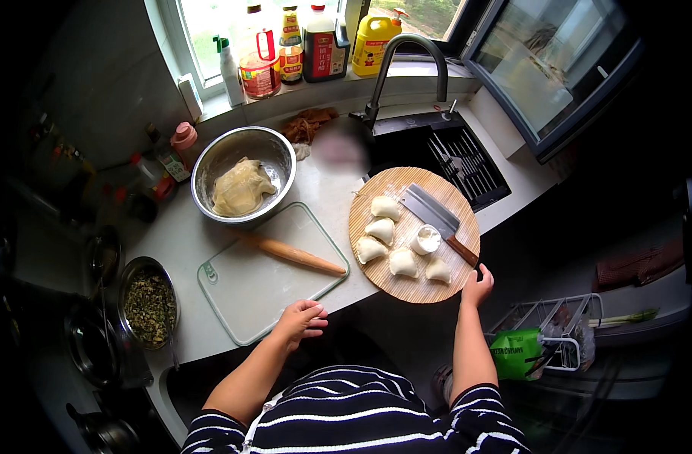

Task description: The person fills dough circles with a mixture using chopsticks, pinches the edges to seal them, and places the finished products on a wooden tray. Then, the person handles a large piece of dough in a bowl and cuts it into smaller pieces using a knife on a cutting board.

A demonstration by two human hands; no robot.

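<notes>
My right hand (pixel 477 287) grips the near right rim of a round bamboo board (pixel 459 212), close to the handle end of a cleaver. The cleaver (pixel 430 212) lies flat on the board, its wooden handle toward that hand. Beside it sit several pieces of white dough (pixel 380 230) and a small white cup-shaped thing (pixel 426 239). My left hand (pixel 302 324) hovers by the near edge of a pale rectangular cutting board (pixel 270 295), fingers loosely bent and apart, holding nothing. A wooden rolling pin (pixel 300 256) lies across that board.
A metal bowl (pixel 287 181) of dough stands behind the cutting board. At left is a bowl of chopped filling (pixel 149 303). A black sink (pixel 467 151) with a tall faucet (pixel 418 38) lies behind the round board. Bottles line the windowsill; an open window (pixel 558 60) juts in at right.
</notes>
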